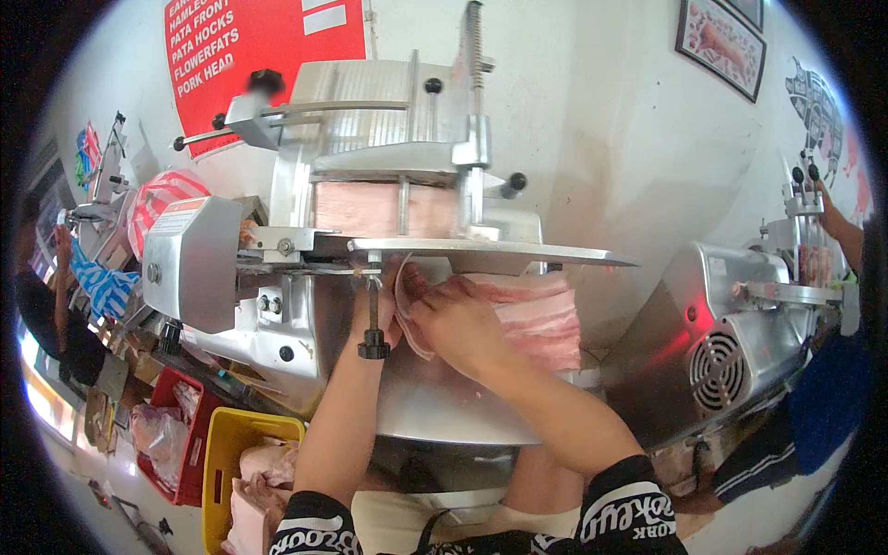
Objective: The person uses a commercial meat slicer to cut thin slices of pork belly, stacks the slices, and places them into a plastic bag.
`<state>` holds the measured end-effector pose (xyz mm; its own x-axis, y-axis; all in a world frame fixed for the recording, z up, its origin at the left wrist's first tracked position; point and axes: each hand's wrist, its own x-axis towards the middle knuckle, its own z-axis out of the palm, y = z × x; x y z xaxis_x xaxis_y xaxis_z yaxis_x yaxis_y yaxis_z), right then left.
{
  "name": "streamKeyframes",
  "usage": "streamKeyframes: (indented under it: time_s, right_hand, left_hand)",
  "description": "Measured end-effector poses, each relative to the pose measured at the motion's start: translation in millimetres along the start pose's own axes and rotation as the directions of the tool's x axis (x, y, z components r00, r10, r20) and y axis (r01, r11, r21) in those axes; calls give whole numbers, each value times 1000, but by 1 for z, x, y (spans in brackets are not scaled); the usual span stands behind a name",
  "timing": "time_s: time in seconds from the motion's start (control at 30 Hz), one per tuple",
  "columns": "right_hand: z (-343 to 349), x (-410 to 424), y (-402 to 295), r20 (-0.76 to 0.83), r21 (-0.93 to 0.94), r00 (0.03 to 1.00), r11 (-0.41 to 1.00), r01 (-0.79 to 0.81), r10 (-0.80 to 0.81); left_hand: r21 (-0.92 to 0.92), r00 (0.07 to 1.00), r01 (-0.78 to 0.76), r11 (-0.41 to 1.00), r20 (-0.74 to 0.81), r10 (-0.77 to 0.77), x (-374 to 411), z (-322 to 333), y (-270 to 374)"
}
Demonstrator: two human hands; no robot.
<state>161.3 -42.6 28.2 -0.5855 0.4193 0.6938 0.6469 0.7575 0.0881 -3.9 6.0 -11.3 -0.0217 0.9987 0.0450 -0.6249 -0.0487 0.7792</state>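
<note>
A metal meat slicer [374,146] stands in front of me, with a pale block of pork [361,207] on its carriage above the flat blade edge. Under that edge my right hand [454,319] has its fingers on a thin slice of pork [413,340]. My left hand [378,312] is at the slice's left side, partly hidden by the slicer's black-knobbed rod, so its fingers are hard to see. Layered pork belly slices [534,316] lie to the right of my right hand on the steel tray [458,416].
A yellow crate [216,479] with pork pieces and a red crate [198,444] with bagged meat stand at lower left. Another slicer [735,333] is at right, with a person's arm [843,229] at it. Another person [52,298] is at far left.
</note>
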Motion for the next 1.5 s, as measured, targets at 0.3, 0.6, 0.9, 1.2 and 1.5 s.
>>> streamKeyframes:
  time_s: [0.3,0.6,0.9,1.2,1.5]
  right_hand:
    - [-9,-11,-2,381,51,917,993,109,-121]
    - [-30,-9,2,545,204,824,978,46,-152]
    - [-5,3,5,19,264,970,935,-237,240]
    - [2,4,2,11,75,994,991,-109,108]
    - [-4,-20,-1,305,-3,949,996,85,-80]
  left_hand:
    - [83,996,57,995,-77,-50,-6,10,5]
    - [-304,980,192,933,7,-200,-4,1,5]
    - [-97,999,34,995,6,-33,3,-5,1]
    - [-77,997,50,996,-56,-54,-8,19,7]
    - [81,999,12,997,-30,-10,-9,11,4]
